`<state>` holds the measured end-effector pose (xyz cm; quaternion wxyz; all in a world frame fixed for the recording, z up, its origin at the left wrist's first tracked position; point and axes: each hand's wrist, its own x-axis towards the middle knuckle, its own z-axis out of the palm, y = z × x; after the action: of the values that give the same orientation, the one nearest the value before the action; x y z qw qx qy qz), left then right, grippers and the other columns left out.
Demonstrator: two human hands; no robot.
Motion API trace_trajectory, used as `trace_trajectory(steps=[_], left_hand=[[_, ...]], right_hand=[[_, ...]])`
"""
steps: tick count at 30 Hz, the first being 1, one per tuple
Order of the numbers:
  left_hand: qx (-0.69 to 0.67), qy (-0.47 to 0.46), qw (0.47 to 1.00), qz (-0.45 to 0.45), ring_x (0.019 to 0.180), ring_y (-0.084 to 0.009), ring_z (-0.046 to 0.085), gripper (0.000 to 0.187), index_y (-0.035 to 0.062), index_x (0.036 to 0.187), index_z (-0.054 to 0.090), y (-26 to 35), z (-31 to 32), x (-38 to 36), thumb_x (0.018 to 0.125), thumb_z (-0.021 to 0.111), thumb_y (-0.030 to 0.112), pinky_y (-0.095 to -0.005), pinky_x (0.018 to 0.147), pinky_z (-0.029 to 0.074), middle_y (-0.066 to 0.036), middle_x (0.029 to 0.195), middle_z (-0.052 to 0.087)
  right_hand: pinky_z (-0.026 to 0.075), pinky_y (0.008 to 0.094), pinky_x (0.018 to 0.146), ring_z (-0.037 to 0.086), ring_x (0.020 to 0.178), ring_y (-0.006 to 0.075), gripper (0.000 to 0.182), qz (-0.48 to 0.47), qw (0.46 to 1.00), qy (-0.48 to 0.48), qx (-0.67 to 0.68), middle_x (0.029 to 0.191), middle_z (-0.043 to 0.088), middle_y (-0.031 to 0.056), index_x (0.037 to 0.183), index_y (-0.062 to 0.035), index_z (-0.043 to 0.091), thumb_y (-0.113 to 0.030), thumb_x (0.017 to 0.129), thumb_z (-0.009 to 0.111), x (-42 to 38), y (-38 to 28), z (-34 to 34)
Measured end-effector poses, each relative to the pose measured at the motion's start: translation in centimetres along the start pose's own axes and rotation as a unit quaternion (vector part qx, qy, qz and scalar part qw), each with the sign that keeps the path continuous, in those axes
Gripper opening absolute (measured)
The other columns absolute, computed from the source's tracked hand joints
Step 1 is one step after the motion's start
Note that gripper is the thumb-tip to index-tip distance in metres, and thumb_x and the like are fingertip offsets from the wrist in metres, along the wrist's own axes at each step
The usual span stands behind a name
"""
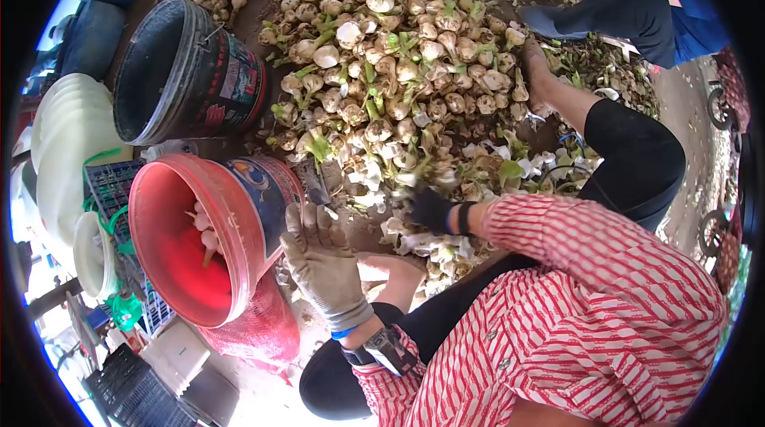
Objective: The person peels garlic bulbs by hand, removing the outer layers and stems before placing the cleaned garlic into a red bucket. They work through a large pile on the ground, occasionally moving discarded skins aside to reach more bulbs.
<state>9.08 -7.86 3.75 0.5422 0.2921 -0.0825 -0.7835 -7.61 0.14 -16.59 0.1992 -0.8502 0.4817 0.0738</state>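
Observation:
My left hand (323, 267), in a dirty pale work glove, is raised just right of the red bucket (183, 240), its fingers extended and nothing in it. Several peeled garlic bulbs (204, 234) lie inside that bucket. Over loose skins at the near edge of the garlic pile (398, 68) is my right hand (430, 210), in a dark glove and blurred. Its fingers and anything in them cannot be made out.
A black bucket (191, 72) leans at the upper left. Below the red bucket lies a red mesh sack (255, 331). Blue and black crates (135, 387) stand at the left. Another person's bent leg (621, 20) is at the upper right.

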Motion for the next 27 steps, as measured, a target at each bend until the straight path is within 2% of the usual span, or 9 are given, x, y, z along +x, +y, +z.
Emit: trace_trajectory(steps=[5, 7, 14, 16, 17, 18, 21, 25, 27], left_hand=[[0.007, -0.001, 1.0, -0.024, 0.096, -0.0207, 0.057, 0.036, 0.005, 0.117, 0.05, -1.1, -0.2, 0.3, 0.091, 0.042, 0.029, -0.0307, 0.082, 0.047, -0.01, 0.107, 0.059], [0.02, 0.029, 0.997, -0.063, 0.096, -0.0195, 0.057, 0.036, 0.0055, 0.119, 0.049, -1.7, -0.4, 0.2, 0.092, 0.041, 0.029, -0.0292, 0.078, 0.048, -0.01, 0.108, 0.058], [0.063, 0.043, 0.995, -0.07, 0.097, -0.0189, 0.056, 0.036, 0.0067, 0.12, 0.048, -1.9, -0.6, 0.3, 0.092, 0.041, 0.028, -0.0288, 0.078, 0.048, -0.01, 0.11, 0.057], [0.076, 0.053, 0.993, -0.069, 0.097, -0.0191, 0.056, 0.036, 0.0066, 0.12, 0.049, -1.9, -0.8, 0.3, 0.092, 0.041, 0.028, -0.0291, 0.078, 0.049, -0.01, 0.111, 0.057], [0.082, 0.047, 0.993, -0.064, 0.097, -0.0192, 0.056, 0.036, 0.0066, 0.12, 0.049, -2.0, -1.0, 0.3, 0.092, 0.041, 0.028, -0.0291, 0.078, 0.049, -0.011, 0.111, 0.057], [0.086, 0.04, 0.994, -0.06, 0.096, -0.0193, 0.056, 0.035, 0.0066, 0.119, 0.049, -2.0, -1.0, 0.4, 0.092, 0.041, 0.027, -0.0292, 0.078, 0.049, -0.011, 0.111, 0.057], [0.085, -0.009, 0.996, -0.04, 0.096, -0.0193, 0.056, 0.035, 0.0062, 0.12, 0.048, -1.7, -0.7, 0.0, 0.092, 0.04, 0.027, -0.0288, 0.078, 0.049, -0.011, 0.111, 0.057], [0.15, 0.073, 0.986, -0.003, 0.096, -0.0194, 0.057, 0.035, 0.0064, 0.119, 0.048, -1.1, -0.8, -0.5, 0.092, 0.04, 0.027, -0.0283, 0.075, 0.05, -0.01, 0.11, 0.057], [0.118, 0.059, 0.991, -0.023, 0.095, -0.0193, 0.057, 0.035, 0.0064, 0.119, 0.049, -1.1, -1.4, -0.3, 0.092, 0.041, 0.027, -0.028, 0.074, 0.05, -0.01, 0.11, 0.058]], right_hand=[[0.046, 0.0388, 0.063, 0.06, 0.075, 0.0266, 0.024, 0.029, 0.997, 0.033, 0.061, 0.077, 0.061, 0.008, 0.088, -0.0156, 0.064, -0.013, 0.065, 0.057, -8.9, 5.1, 3.1], [0.047, 0.0395, 0.062, 0.06, 0.074, 0.0271, 0.016, 0.148, 0.986, -0.065, 0.051, 0.076, 0.061, 0.0096, 0.08, -0.016, 0.065, -0.016, 0.065, 0.058, -12.7, 7.2, 1.3], [0.047, 0.0392, 0.057, 0.061, 0.073, 0.0261, 0.012, 0.165, 0.95, -0.261, -0.038, 0.073, 0.062, 0.0102, 0.072, -0.0142, 0.064, -0.021, 0.065, 0.058, -15.9, 9.7, -3.3], [0.047, 0.0399, 0.052, 0.061, 0.067, 0.0281, 0.011, 0.197, 0.979, -0.012, 0.06, 0.069, 0.061, 0.0113, 0.069, -0.0106, 0.062, -0.018, 0.061, 0.059, -11.4, 8.5, -0.9], [0.046, 0.0407, 0.055, 0.059, 0.066, 0.0297, 0.018, 0.159, 0.973, -0.122, 0.111, 0.071, 0.059, 0.0118, 0.078, -0.0097, 0.062, -0.015, 0.061, 0.059, -8.3, 5.6, -6.6], [0.045, 0.0412, 0.057, 0.058, 0.066, 0.0306, 0.027, 0.075, 0.98, 0.097, 0.154, 0.071, 0.058, 0.0117, 0.085, -0.0109, 0.061, -0.016, 0.059, 0.061, -6.0, 3.4, -5.1], [0.046, 0.0399, 0.064, 0.059, 0.073, 0.0264, 0.021, -0.079, 0.946, 0.256, 0.185, 0.08, 0.06, 0.011, 0.084, -0.0135, 0.062, -0.025, 0.067, 0.059, 0.9, -2.3, -1.2], [0.043, 0.0435, 0.077, 0.057, 0.086, 0.028, 0.028, -0.013, 0.999, 0.039, 0.012, 0.088, 0.06, 0.0088, 0.091, -0.013, 0.061, -0.021, 0.064, 0.061, 1.6, -3.1, 2.7], [0.045, 0.0386, 0.078, 0.057, 0.088, 0.0248, 0.023, 0.106, 0.965, 0.027, 0.24, 0.089, 0.06, 0.0082, 0.089, -0.0121, 0.061, -0.019, 0.067, 0.06, -1.3, 1.2, 7.2]])
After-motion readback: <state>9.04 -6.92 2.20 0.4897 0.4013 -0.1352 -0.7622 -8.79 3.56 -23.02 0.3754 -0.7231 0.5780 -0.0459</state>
